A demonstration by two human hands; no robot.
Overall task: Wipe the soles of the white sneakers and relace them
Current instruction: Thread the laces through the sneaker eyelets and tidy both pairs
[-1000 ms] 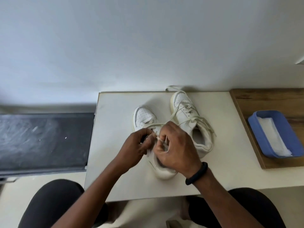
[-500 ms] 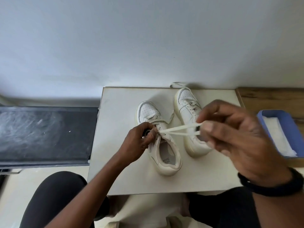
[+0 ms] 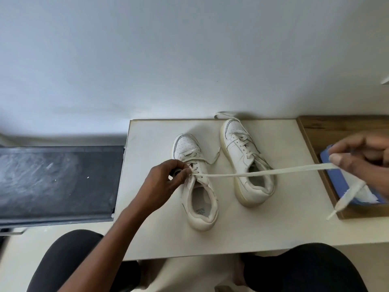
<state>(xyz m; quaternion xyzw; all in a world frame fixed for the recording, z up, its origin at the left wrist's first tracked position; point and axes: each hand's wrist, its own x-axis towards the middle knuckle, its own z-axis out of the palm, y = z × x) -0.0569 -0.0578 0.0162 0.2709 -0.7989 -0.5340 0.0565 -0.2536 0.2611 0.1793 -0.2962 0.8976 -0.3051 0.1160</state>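
Two white sneakers stand upright on the white table (image 3: pixel 151 234), toes pointing away from me. The left sneaker (image 3: pixel 194 186) is partly laced; my left hand (image 3: pixel 168 182) grips its upper at the eyelets. A long cream lace (image 3: pixel 263 172) runs taut from those eyelets across to my right hand (image 3: pixel 366 161), which pinches it at the far right, over the blue tray. The lace's loose end hangs down below that hand. The right sneaker (image 3: pixel 246 161) stands laced, and the stretched lace passes over its opening.
A blue tray (image 3: pixel 334 178) holding a white cloth sits on a wooden board (image 3: pixel 311 131) at the table's right side. A dark bench surface (image 3: pixel 56 182) lies to the left. A grey wall stands right behind the table. My knees are below the front edge.
My right hand has left the left sneaker and pulled the lace far out to the right, drawing it long and taut. My left hand has stayed on the eyelets.
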